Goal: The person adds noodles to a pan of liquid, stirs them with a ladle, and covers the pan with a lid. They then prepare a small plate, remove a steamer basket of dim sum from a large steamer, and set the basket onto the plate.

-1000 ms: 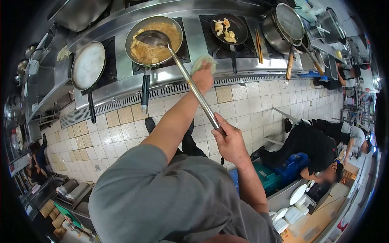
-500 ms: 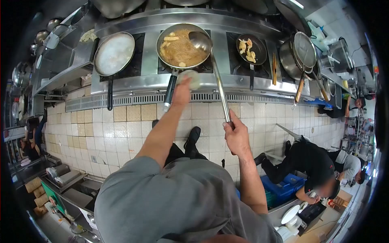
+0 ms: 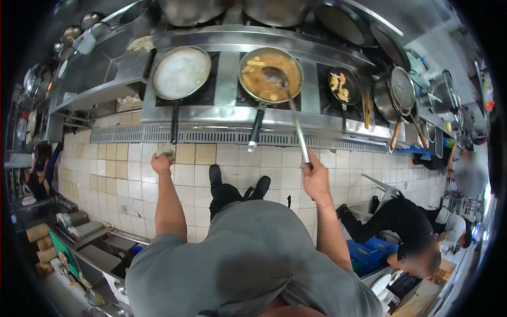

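Observation:
My right hand [image 3: 317, 179] is wrapped round the end of a long-handled steel ladle [image 3: 299, 127]. The ladle's bowl dips into brown stew with pale chunks in a frying pan [image 3: 244, 87] on the middle burner. Out to the left, above the floor, my left hand [image 3: 161, 164] grips a small pale, rounded thing [image 3: 166, 150]; I cannot tell its kind. Nearest to that hand is the black handle of a pan of whitish, cloudy liquid [image 3: 181, 72]. The middle pan's handle [image 3: 257, 128] points toward me, with no hand on it.
A small black pan [image 3: 348, 98] with yellowish pieces sits right of the stew, beside wooden chopsticks [image 3: 367, 111]. Farther right are a pot [image 3: 384, 98] and strainers [image 3: 402, 87]. Large pots [image 3: 193, 10] stand behind. A person in black [image 3: 391, 227] bends over at the right.
My left hand has swung from beside the stew pan down and left, still with the pale thing. The ladle's bowl has moved from the pan's right rim to its middle. The view has shifted.

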Available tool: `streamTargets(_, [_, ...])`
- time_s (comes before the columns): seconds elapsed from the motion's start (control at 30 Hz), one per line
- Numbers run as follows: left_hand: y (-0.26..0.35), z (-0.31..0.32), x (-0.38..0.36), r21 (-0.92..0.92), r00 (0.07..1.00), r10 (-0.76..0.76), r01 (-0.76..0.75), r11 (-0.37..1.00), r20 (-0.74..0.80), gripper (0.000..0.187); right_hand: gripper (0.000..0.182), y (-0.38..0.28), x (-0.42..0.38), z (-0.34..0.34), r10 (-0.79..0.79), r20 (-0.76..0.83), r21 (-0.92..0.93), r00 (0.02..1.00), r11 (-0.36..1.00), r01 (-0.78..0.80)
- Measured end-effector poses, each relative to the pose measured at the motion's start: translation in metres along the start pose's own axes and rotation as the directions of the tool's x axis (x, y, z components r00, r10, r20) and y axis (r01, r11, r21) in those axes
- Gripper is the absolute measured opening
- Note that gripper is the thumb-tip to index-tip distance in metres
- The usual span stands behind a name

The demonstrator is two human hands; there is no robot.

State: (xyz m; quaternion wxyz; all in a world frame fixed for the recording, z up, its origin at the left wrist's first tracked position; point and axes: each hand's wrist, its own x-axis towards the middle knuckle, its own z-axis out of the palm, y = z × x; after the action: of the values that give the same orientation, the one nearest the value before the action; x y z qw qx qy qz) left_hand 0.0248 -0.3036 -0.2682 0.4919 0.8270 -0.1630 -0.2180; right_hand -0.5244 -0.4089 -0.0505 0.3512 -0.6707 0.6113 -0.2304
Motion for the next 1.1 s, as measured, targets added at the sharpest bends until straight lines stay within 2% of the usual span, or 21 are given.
streamTargets(0.03, [0.0, -0.027, -0.001, -0.26, 0.977, -0.209, 0.215, 0.942, 0.049, 0.02, 0.049, -0.017, 0.005, -0.007, 0.09, 0.013, -0.116, 0.996, 0.989, -0.088])
streamTargets(0.07, [0.001, -0.047, 0.006, -0.262, 0.975, -0.221, 0.216, 0.941, 0.011, 0.02, 0.049, -0.034, 0.012, -0.01, 0.17, 0.026, -0.232, 0.985, 0.96, -0.16])
streamTargets(0.13, [0.021, -0.076, 0.034, -0.417, 0.959, -0.282, 0.241, 0.876, -0.039, 0.02, 0.049, -0.025, 0.03, 0.012, -0.032, -0.141, -0.285, 0.989, 0.959, -0.01])
streamTargets(0.23, [0.076, -0.084, 0.074, -0.52, 0.981, -0.195, 0.17, 0.837, 0.006, 0.017, 0.048, -0.022, 0.061, 0.041, 0.015, -0.185, -0.479, 0.983, 0.872, -0.104])
streamTargets(0.3, [0.094, -0.072, 0.114, -0.518, 0.991, -0.128, 0.126, 0.846, 0.032, 0.018, 0.049, -0.019, 0.065, 0.06, 0.045, -0.178, -0.363, 0.983, 0.926, -0.108])
streamTargets(0.37, [0.098, -0.049, 0.152, -0.331, 0.995, 0.051, -0.02, 0.944, 0.085, 0.032, 0.053, -0.015, 0.061, 0.071, 0.09, -0.133, -0.1, 0.987, 0.99, -0.104])
streamTargets(0.4, [0.083, -0.042, 0.172, -0.327, 0.99, 0.062, -0.016, 0.945, 0.13, 0.032, 0.053, -0.028, 0.052, 0.071, 0.121, -0.168, -0.1, 0.978, 0.985, -0.139])
streamTargets(0.43, [0.061, -0.033, 0.197, 0.12, 0.92, 0.343, -0.368, 0.922, 0.188, 0.037, 0.053, -0.054, 0.041, 0.064, 0.297, -0.101, 0.079, 0.95, 0.954, -0.289])
streamTargets(0.47, [0.054, -0.013, 0.209, 0.471, 0.746, 0.565, -0.664, 0.581, 0.354, 0.044, 0.054, -0.075, 0.033, 0.059, 0.443, -0.019, 0.257, 0.897, 0.869, -0.423])
streamTargets(0.5, [0.096, -0.014, 0.178, 0.598, 0.889, 0.206, -0.431, 0.676, 0.409, 0.05, 0.054, -0.085, 0.026, 0.056, 0.441, -0.028, 0.298, 0.897, 0.86, -0.414])
streamTargets(0.53, [0.107, -0.008, 0.173, 0.632, 0.896, 0.14, -0.4, 0.664, 0.421, 0.05, 0.054, -0.082, 0.02, 0.057, 0.482, -0.08, 0.316, 0.873, 0.843, -0.436])
streamTargets(0.57, [0.113, -0.004, 0.174, 0.67, 0.904, 0.076, -0.367, 0.645, 0.422, 0.05, 0.055, -0.072, 0.017, 0.062, 0.391, -0.161, 0.244, 0.906, 0.905, -0.348])
streamTargets(0.63, [0.112, -0.003, 0.169, 0.693, 0.897, 0.186, -0.431, 0.578, 0.402, 0.049, 0.057, -0.08, 0.011, 0.065, 0.312, -0.255, 0.162, 0.915, 0.947, -0.278])
streamTargets(0.77, [0.103, -0.003, 0.178, 0.708, 0.853, 0.287, -0.521, 0.476, 0.436, 0.05, 0.054, -0.134, 0.004, 0.079, 0.422, -0.064, 0.386, 0.904, 0.846, -0.368])
streamTargets(0.83, [0.147, -0.01, 0.157, 0.789, 0.898, 0.052, -0.41, 0.458, 0.436, 0.053, 0.052, -0.144, 0.004, 0.092, 0.438, 0.018, 0.506, 0.899, 0.771, -0.386])
streamTargets(0.93, [0.174, -0.017, 0.135, 0.819, 0.93, -0.013, -0.317, 0.479, 0.368, 0.055, 0.05, -0.121, 0.004, 0.121, 0.444, 0.124, 0.497, 0.887, 0.746, -0.443])
streamTargets(0.97, [0.161, -0.016, 0.144, 0.815, 0.93, -0.002, -0.321, 0.482, 0.367, 0.057, 0.05, -0.104, 0.004, 0.134, 0.299, -0.075, 0.258, 0.951, 0.927, -0.271])
streamTargets(1.0, [0.147, -0.015, 0.152, 0.814, 0.928, 0.005, -0.33, 0.479, 0.373, 0.057, 0.051, -0.097, 0.005, 0.141, 0.091, -0.221, -0.039, 0.971, 0.994, -0.102])
streamTargets(1.03, [0.134, -0.015, 0.158, 0.725, 0.916, 0.135, -0.384, 0.572, 0.378, 0.056, 0.05, -0.128, 0.003, 0.126, 0.242, -0.154, -0.02, 0.958, 0.969, -0.248])
streamTargets(1.07, [0.125, -0.019, 0.16, 0.621, 0.895, 0.261, -0.44, 0.648, 0.362, 0.055, 0.05, -0.124, 0.002, 0.126, 0.242, -0.16, -0.017, 0.957, 0.969, -0.248])
streamTargets(1.1, [0.121, -0.024, 0.156, 0.619, 0.894, 0.264, -0.443, 0.648, 0.362, 0.055, 0.05, -0.117, 0.001, 0.126, 0.207, -0.226, -0.021, 0.952, 0.976, -0.217])
